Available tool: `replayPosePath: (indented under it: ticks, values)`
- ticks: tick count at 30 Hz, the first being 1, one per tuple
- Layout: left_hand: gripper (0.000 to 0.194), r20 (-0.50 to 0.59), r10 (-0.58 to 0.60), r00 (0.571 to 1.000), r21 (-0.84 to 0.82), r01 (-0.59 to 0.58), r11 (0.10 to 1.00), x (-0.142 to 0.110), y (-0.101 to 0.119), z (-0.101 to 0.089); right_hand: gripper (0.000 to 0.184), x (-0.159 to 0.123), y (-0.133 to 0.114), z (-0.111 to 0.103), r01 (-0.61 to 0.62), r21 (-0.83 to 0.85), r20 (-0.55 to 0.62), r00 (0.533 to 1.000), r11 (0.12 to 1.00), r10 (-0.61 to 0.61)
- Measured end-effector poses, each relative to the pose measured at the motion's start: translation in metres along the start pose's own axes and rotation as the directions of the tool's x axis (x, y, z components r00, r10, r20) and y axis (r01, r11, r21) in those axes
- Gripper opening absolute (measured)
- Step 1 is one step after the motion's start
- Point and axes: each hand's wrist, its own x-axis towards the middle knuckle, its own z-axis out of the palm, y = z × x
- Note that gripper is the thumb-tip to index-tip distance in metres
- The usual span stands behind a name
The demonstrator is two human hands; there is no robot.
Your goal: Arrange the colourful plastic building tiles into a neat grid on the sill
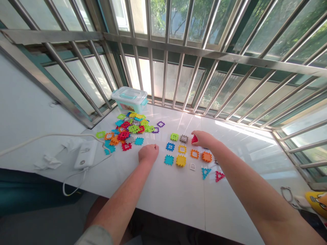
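Observation:
My right hand [203, 139] pinches a red toothed plastic building piece [194, 139] over the back of a laid-out group of pieces. Beneath and around it lie a grey square [184, 139], a yellow window square [182, 149], an orange window square [194, 154] and a solid orange square [206, 157]. A blue triangle [205, 173] and a red triangle [219, 176] lie nearer me, the red one partly behind my forearm. My left hand [149, 153] rests on the table as a closed fist, with no piece showing. It is between the group and a mixed pile of pieces [134, 129].
A lidded plastic box [129, 98] stands behind the pile by the metal window bars [166, 75]. A white power strip [86, 154] with cables and crumpled paper [49, 161] lie at the left. A yellow object [316, 203] sits at the far right edge.

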Motion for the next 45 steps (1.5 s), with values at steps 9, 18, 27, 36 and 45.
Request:
replayPosePath:
  ticks: [9,18,27,36,45]
  values:
    - [0.058,-0.001,-0.006,1.0,-0.004,0.006,1.0,0.001,0.0,0.002,0.072,0.003,-0.008,0.003,-0.049,0.011,0.018,0.999,0.999,0.049]
    - [0.058,0.011,-0.016,1.0,-0.013,0.017,1.0,0.0,0.0,0.0,0.068,0.003,-0.009,0.003,-0.052,0.006,0.011,0.999,0.999,0.052]
    - [0.057,0.004,-0.004,1.0,-0.012,0.004,1.0,0.0,0.0,0.0,0.066,0.004,-0.008,0.004,-0.051,0.013,0.011,0.999,0.999,0.051]
    - [0.057,0.004,-0.005,1.0,-0.004,0.005,1.0,0.0,0.0,0.001,0.063,-0.006,0.011,-0.004,0.035,0.041,-0.06,0.998,0.999,-0.032]
    - [0.056,-0.017,-0.003,1.0,-0.001,0.003,1.0,0.001,0.0,0.001,0.06,-0.008,0.015,0.002,-0.002,0.063,-0.078,0.997,0.998,0.007]
